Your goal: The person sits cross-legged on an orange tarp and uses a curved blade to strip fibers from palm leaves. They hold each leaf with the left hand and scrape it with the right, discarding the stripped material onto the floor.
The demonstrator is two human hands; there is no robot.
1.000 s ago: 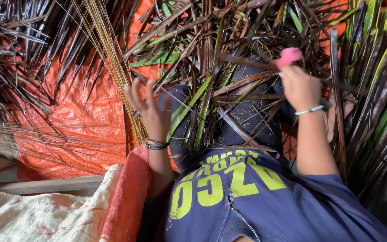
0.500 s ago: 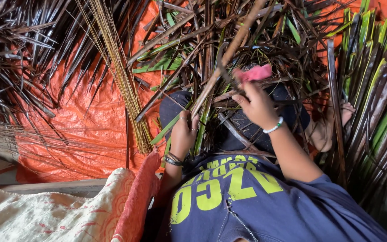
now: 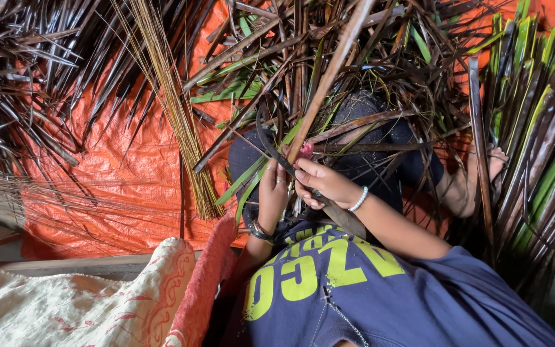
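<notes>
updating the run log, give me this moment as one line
left hand: grips dark leaf strip | right hand: holds pink-handled tool on strip | beside: stick bundle on orange tarp

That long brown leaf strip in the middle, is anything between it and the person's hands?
Nothing visible does. The right hand and the left hand are both already on the long brown leaf strip, gripping its lower end. Other dry leaves crowd around it higher up, but none lie between the hands and the strip.

Right hand (image 3: 322, 183) lower, now beside left hand (image 3: 273, 193).
</notes>
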